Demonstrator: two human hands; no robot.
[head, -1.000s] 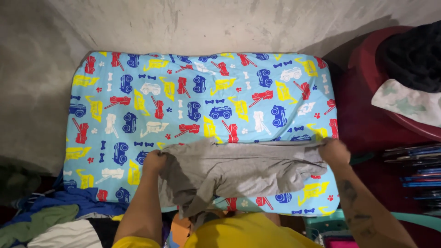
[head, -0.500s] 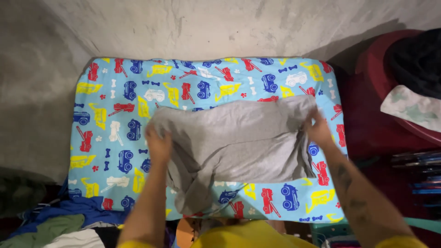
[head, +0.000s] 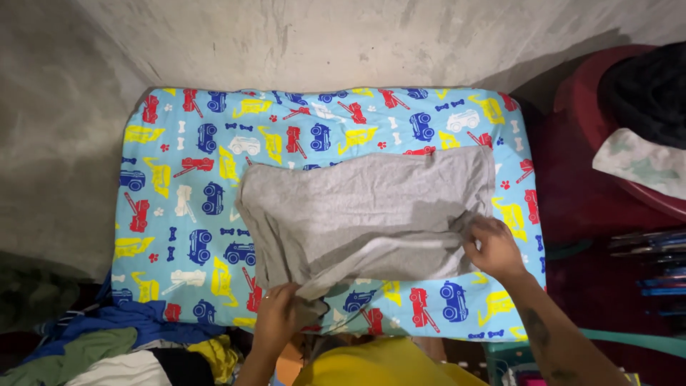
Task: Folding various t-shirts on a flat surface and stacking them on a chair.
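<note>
At the far left, low in the view, lies a heap of clothes (head: 107,343) in blue, green, white and black, touching the near left corner of the mattress (head: 179,186), which has a light blue cover printed with red, yellow and dark blue vehicles. The left hand (head: 279,314) is at the near edge of the mattress; its fingers are closed and pinch the lower left corner of the grey garment (head: 371,207). This garment lies spread on the middle and right part of the mattress, with a fold along its near side. It looks like thin, soft knit cloth: light, limp, not slippery, and it wrinkles easily, so I judge that it is best held at corners and hems. The right hand (head: 493,246) rests on the right edge of the garment, fingers bent and gripping the cloth there. Further right stands a dark red basin (head: 572,107) with black and pale cloth in it.

Compared with half a second ago, the garment is now lying flat, not lifted, and both hands have come nearer to the body, the left one much lower.
</note>
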